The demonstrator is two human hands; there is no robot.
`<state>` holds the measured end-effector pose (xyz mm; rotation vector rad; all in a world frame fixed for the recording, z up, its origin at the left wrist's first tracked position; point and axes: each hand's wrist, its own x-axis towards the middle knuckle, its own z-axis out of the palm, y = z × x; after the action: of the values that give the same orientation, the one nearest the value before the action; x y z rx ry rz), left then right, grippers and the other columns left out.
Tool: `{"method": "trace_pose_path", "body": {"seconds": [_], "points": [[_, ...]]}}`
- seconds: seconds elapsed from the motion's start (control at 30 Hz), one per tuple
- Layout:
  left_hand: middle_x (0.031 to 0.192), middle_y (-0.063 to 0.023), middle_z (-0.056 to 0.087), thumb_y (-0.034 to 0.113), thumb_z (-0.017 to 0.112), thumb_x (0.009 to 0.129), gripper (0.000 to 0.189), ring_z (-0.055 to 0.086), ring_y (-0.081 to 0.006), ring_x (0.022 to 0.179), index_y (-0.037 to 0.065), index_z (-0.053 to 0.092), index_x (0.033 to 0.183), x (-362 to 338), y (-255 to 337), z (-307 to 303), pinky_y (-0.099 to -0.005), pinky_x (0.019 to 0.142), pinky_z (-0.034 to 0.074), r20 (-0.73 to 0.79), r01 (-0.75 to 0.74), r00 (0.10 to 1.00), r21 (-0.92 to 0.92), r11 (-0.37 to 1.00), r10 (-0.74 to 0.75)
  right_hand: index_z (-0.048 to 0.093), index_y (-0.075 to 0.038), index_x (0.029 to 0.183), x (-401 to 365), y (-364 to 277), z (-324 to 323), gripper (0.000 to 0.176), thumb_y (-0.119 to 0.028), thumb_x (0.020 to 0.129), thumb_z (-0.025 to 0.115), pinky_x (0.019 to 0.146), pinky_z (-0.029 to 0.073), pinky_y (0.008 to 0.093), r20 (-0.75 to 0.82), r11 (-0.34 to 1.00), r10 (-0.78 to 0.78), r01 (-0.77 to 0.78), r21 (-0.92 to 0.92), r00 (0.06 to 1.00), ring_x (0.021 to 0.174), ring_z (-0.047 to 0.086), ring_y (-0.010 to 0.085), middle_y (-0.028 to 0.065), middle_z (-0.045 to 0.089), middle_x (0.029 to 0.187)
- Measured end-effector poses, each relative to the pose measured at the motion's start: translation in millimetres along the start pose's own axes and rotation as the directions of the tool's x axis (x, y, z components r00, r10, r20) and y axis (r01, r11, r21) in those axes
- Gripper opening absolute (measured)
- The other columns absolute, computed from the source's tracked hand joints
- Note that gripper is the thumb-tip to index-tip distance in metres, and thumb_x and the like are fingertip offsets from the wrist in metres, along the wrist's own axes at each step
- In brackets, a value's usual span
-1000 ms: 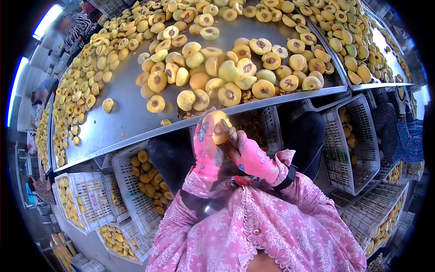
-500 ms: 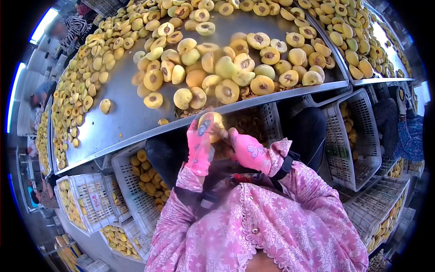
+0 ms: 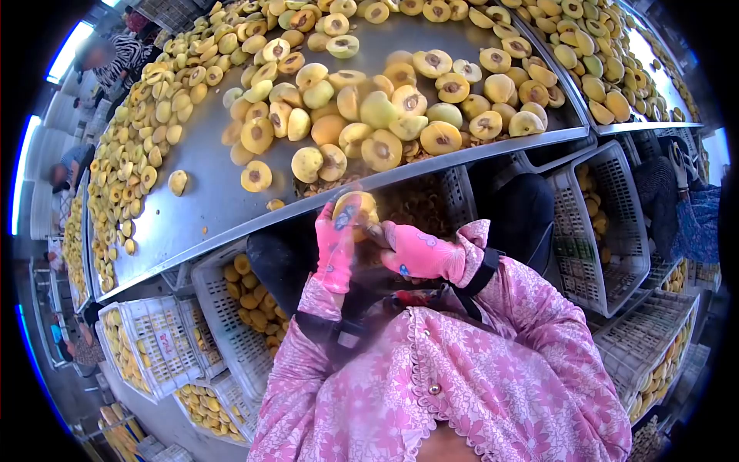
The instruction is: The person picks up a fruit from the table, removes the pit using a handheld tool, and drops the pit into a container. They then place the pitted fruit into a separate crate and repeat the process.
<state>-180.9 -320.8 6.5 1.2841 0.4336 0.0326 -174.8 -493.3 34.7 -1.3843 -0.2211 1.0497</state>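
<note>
In pink patterned sleeves, both of my hands are near the metal table's (image 3: 223, 231) front edge. My left hand (image 3: 335, 242) is closed around a yellow peach half (image 3: 356, 208), its fingers along the fruit's left side. My right hand (image 3: 422, 250) is closed beside the peach, fingertips close to its lower right. It seems to grip a small, dark tool, too hidden to name. Behind my hands, several peach halves (image 3: 381, 150) lie piled on the table, many with brown pits showing.
Under the table edge is a crate (image 3: 459, 196) with brown scraps. White plastic crates of peaches stand to my left (image 3: 202, 289) and right (image 3: 627, 269). A co-worker's blue patterned sleeve (image 3: 697, 227) is at far right; another person in stripes (image 3: 131, 54) is at upper left.
My right hand has turned slightly and moved a little to the left against the peach. My left hand still holds the peach half. The view has shifted slightly.
</note>
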Motion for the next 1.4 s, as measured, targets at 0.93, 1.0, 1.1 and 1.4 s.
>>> {"method": "trace_pose_path", "body": {"seconds": [0.93,1.0,1.1,1.4], "points": [[0.091,-0.0211,0.065,0.034,0.062,0.086,0.046,0.064,-0.029,0.083,-0.005,0.058,0.11,-14.5,133.5,-195.3,-0.0353,0.073,0.048,-0.157,0.05,0.843,0.975,0.216,0.514,0.046,0.004,0.097,-8.6,47.0,6.2,0.033,-0.025,0.084,0.057,0.067,0.046,0.0434,-0.113,0.791,0.011,-0.078,-0.606,0.994,0.082,0.059,0.044,0.0271,0.061,0.084],[0.093,-0.0229,0.064,0.035,0.062,0.085,0.047,0.064,-0.0332,0.088,-0.004,0.058,0.109,30.1,134.3,-179.3,-0.0378,0.075,0.048,-0.186,0.077,0.881,0.964,0.254,0.436,0.046,0.004,0.098,-8.3,44.9,6.6,0.035,-0.026,0.083,0.057,0.069,0.046,0.0426,-0.121,0.801,0.002,-0.074,-0.594,0.993,0.085,0.059,0.043,0.027,0.061,0.088],[0.091,-0.0212,0.065,0.034,0.065,0.082,0.046,0.064,-0.0306,0.085,-0.004,0.058,0.108,110.9,101.8,-165.8,-0.0357,0.075,0.049,-0.289,0.165,0.92,0.899,0.405,0.266,0.047,0.005,0.104,-10.8,36.9,4.3,0.039,-0.026,0.082,0.058,0.074,0.047,0.0404,-0.144,0.834,0.055,-0.125,-0.537,0.988,0.09,0.06,0.0398,0.0272,0.061,0.093],[0.102,-0.0098,0.062,0.004,0.077,0.069,0.049,0.06,-0.016,0.09,-0.003,0.055,0.113,94.0,86.9,-81.9,-0.027,0.079,0.051,-0.031,-0.238,0.966,0.275,0.932,0.256,0.049,0.0,0.104,-18.8,18.7,-2.8,0.031,-0.018,0.081,0.059,0.072,0.046,0.035,-0.168,0.924,-0.005,-0.06,-0.378,0.986,0.081,0.057,0.0264,0.0193,0.059,0.09]]}}
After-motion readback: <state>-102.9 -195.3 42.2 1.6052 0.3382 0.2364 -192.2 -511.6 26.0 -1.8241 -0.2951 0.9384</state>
